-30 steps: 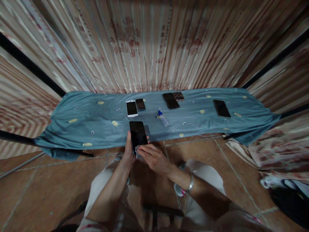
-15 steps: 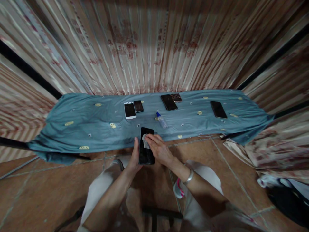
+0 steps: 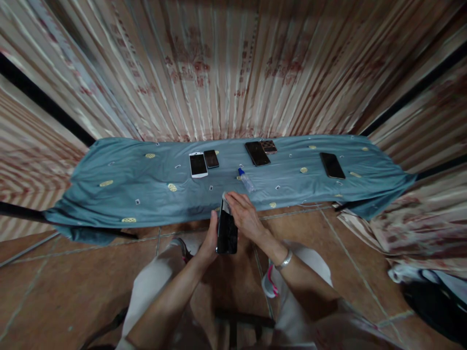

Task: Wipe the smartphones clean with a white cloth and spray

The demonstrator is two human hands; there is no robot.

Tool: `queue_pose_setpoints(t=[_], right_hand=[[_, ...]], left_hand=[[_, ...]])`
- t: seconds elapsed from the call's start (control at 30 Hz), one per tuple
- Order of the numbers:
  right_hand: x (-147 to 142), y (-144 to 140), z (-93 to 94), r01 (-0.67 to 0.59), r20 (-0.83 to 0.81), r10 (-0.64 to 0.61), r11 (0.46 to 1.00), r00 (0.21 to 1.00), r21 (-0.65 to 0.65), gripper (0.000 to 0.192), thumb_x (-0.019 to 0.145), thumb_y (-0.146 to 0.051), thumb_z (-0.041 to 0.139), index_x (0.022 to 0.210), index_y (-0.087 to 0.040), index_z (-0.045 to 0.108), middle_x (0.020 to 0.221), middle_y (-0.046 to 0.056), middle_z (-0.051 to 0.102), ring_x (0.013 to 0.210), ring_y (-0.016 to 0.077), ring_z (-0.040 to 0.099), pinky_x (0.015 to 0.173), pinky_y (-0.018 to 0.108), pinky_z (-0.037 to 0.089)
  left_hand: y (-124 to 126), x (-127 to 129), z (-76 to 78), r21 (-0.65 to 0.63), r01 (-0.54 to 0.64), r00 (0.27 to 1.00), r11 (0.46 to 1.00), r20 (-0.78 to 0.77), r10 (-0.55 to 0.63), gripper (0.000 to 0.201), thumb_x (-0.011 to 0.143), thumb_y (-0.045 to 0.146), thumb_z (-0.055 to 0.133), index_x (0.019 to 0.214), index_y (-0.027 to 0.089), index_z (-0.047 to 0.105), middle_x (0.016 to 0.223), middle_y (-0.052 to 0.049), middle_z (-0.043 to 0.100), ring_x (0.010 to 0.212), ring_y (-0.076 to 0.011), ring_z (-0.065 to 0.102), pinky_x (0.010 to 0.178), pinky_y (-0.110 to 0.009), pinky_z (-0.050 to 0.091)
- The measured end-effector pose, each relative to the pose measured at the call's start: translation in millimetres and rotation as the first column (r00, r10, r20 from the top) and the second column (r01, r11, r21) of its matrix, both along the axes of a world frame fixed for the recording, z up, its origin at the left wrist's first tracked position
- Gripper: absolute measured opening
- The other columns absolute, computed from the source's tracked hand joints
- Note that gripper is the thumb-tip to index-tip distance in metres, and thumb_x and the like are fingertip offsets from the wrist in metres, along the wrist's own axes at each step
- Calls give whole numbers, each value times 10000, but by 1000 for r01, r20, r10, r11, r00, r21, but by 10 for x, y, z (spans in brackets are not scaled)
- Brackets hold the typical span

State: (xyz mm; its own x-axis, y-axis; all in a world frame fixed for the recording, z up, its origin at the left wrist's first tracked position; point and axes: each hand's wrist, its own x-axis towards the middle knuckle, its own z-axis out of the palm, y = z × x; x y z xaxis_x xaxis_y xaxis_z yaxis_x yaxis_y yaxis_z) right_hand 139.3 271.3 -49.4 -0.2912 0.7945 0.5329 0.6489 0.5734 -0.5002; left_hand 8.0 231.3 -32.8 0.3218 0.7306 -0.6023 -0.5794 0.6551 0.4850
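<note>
Left hand (image 3: pixel 210 239) clamped on a dark phone (image 3: pixel 226 228), fingers wrapped round its left edge, holding it up in front of the near edge of the table (image 3: pixel 109 199), above the knees and the tiled floor (image 3: pixel 73 287). Right hand (image 3: pixel 245 215) laid over the top end of the phone, fingers closed on a small pale cloth (image 3: pixel 225 203) and pressing it to the glass. Silver bracelet (image 3: pixel 285 261) on the right wrist.

On the table, under a blue-grey sheet with small yellow marks: a small clear bottle with a blue cap (image 3: pixel 246 180) lying just beyond the right hand, near the middle. Farther back, toward the far edge, a white phone (image 3: pixel 198 164) with a small dark phone (image 3: pixel 211 158) just beside it; right of those, a larger dark phone (image 3: pixel 257 153) touching a patterned one (image 3: pixel 269 146); well apart toward the right end, another dark phone (image 3: pixel 332 165). Striped curtain (image 3: pixel 226 68) hanging behind the far edge.
</note>
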Motion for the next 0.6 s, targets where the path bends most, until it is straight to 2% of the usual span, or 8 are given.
queue_pose_setpoints(t=[0.1, 0.23, 0.4, 0.47, 0.53, 0.6], right_hand=[[-13, 1, 14, 0, 1, 0, 1000, 1000, 7, 450, 981, -148, 331, 1392, -175, 513, 1294, 148, 598, 1182, 246, 530, 1009, 454, 481], [-56, -19, 45, -46, 37, 45, 999, 998, 28, 448, 978, -127, 335, 1387, -154, 514, 1306, 152, 587, 1189, 245, 517, 1012, 441, 485], [-167, -141, 11, -113, 71, 111, 993, 991, 26, 476, 961, -99, 351, 1409, -184, 486, 1335, 137, 574, 1223, 244, 502, 1029, 462, 483], [-216, -222, -14, -153, 71, 150, 987, 986, 42, 497, 949, -88, 367, 1430, -175, 457, 1348, 141, 566, 1246, 251, 489, 1035, 466, 483], [-264, -313, -27, -196, 73, 192, 979, 979, 56, 524, 938, -78, 380, 1450, -177, 426, 1368, 139, 551, 1266, 256, 479, 1039, 469, 485], [-313, -405, -25, -229, 75, 223, 971, 972, 74, 534, 937, -78, 391, 1459, -188, 411, 1370, 132, 552, 1270, 256, 482, 1039, 462, 489]], left_hand=[[3, -18, -51, 16, 0, 1000, 1000, -20, 0, 555, 903, 597, 425, 1164, 170, 665, 838, -91, 772, 805, -244, 738, 711, -329, 587], [42, -41, -50, 23, -20, 1000, 1000, -19, 20, 550, 933, 563, 383, 1177, 162, 668, 892, -104, 773, 903, -254, 728, 765, -333, 576], [103, -87, -49, 99, -167, 986, 981, 38, 164, 508, 934, 505, 453, 1269, 163, 622, 1060, -94, 752, 1036, -233, 687, 899, -312, 528], [114, -131, -79, 99, -202, 979, 974, 20, 201, 526, 913, 528, 489, 1251, 150, 629, 1009, -84, 757, 968, -214, 702, 879, -287, 533], [122, -194, -111, 99, -219, 976, 971, 6, 219, 537, 890, 564, 507, 1174, 136, 665, 872, -62, 757, 820, -182, 715, 792, -249, 549], [132, -266, -121, 88, -188, 982, 978, 20, 187, 564, 868, 614, 498, 1064, 125, 699, 733, -42, 729, 670, -158, 696, 680, -226, 554]])
